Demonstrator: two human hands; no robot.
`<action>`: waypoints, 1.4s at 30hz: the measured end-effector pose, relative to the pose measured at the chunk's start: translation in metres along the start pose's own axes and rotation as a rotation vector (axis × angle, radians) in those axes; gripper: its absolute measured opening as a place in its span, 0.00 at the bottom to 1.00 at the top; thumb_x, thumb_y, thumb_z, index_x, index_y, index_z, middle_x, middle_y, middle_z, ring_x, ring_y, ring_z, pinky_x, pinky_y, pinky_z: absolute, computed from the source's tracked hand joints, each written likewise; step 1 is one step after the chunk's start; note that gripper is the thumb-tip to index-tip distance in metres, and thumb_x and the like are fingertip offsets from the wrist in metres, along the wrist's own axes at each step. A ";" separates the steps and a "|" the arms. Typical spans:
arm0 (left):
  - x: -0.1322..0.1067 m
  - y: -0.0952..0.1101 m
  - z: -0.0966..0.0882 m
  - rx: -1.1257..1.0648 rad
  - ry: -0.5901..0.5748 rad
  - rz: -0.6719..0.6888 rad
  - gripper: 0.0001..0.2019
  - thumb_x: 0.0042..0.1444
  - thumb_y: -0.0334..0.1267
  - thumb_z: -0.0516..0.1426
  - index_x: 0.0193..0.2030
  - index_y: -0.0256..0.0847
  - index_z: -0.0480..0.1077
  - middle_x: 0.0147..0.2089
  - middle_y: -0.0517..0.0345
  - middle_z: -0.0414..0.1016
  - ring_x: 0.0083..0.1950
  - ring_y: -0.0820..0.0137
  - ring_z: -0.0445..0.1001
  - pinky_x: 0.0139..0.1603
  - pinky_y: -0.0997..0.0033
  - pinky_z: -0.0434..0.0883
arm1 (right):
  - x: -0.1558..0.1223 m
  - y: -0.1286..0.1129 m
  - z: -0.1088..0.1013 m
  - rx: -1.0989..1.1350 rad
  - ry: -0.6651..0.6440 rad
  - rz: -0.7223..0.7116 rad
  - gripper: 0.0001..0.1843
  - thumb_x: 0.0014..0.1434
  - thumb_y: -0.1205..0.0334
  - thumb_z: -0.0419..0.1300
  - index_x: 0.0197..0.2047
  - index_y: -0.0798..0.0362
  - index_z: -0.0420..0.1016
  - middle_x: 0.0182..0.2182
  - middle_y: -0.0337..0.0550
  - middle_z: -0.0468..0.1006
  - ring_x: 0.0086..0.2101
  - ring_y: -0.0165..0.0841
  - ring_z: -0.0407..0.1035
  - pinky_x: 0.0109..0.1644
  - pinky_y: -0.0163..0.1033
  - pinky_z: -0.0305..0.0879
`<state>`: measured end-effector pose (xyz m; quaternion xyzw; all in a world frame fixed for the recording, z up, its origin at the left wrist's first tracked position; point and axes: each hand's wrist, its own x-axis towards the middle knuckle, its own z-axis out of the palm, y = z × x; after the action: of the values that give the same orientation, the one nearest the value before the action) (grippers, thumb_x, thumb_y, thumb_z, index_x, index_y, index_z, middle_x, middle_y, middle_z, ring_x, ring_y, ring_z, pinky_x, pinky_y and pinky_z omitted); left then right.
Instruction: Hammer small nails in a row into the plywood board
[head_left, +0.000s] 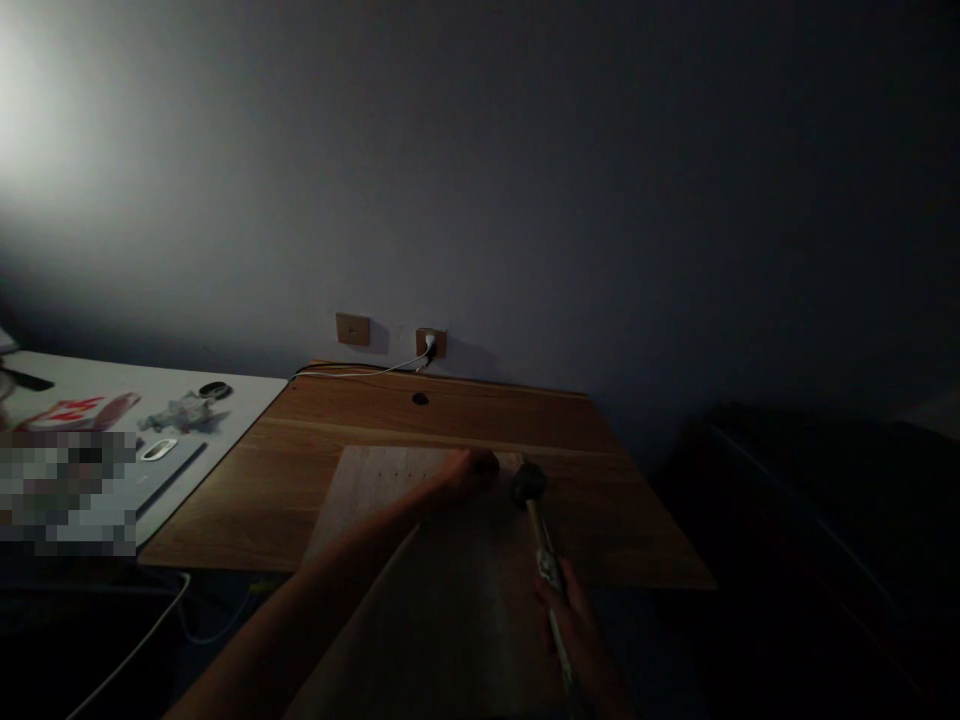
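A brown wood-grain tabletop [622,500] bore a pale, flat rectangular wooden board [450,620] that reached past its near edge toward the person. Above the board's right side stood a hammer [544,540] with a blocky dark head and slim pale handle, the right hand [576,610] wrapped round that handle. The left hand [469,473] was near the board's far edge, fingers curled; whether they pinched anything could not be told. Small dark dots [396,474] lined up just left of it.

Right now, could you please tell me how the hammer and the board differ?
The hammer is long and narrow; the board is broad and flat. The right hand grips the hammer, while the board lies on the table, extending past its near edge. Both are dimly lit.
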<state>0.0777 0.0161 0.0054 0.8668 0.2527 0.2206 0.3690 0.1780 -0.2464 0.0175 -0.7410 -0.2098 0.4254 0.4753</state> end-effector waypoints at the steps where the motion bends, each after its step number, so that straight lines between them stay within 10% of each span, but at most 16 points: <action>1: 0.000 0.000 0.000 0.008 0.005 0.002 0.09 0.51 0.33 0.59 0.38 0.36 0.79 0.36 0.55 0.81 0.37 0.68 0.76 0.40 0.72 0.69 | 0.000 -0.003 0.000 -0.006 -0.005 0.010 0.38 0.48 0.37 0.59 0.58 0.46 0.61 0.18 0.26 0.67 0.15 0.27 0.59 0.16 0.30 0.50; 12: -0.003 0.005 0.004 0.071 -0.021 0.000 0.11 0.51 0.30 0.58 0.40 0.39 0.78 0.37 0.58 0.81 0.38 0.69 0.76 0.41 0.73 0.68 | -0.006 -0.031 0.003 -0.053 -0.034 0.087 0.47 0.44 0.35 0.60 0.63 0.45 0.56 0.19 0.25 0.68 0.15 0.29 0.63 0.16 0.32 0.57; 22: 0.000 -0.006 0.010 0.079 -0.024 0.003 0.11 0.50 0.31 0.61 0.41 0.40 0.79 0.40 0.56 0.81 0.39 0.67 0.76 0.40 0.73 0.68 | 0.003 -0.026 0.001 -0.060 -0.041 -0.025 0.30 0.47 0.31 0.60 0.40 0.46 0.64 0.16 0.24 0.62 0.14 0.25 0.58 0.15 0.29 0.52; 42: -0.002 0.008 0.003 0.091 -0.019 -0.042 0.11 0.52 0.33 0.61 0.41 0.37 0.82 0.36 0.54 0.82 0.37 0.63 0.77 0.39 0.70 0.67 | 0.007 -0.050 0.025 -0.088 -0.071 -0.138 0.30 0.49 0.30 0.58 0.40 0.48 0.64 0.17 0.25 0.60 0.14 0.24 0.56 0.14 0.29 0.51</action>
<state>0.0805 0.0088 0.0087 0.8792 0.2772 0.1926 0.3361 0.1652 -0.2053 0.0543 -0.7295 -0.2955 0.4080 0.4627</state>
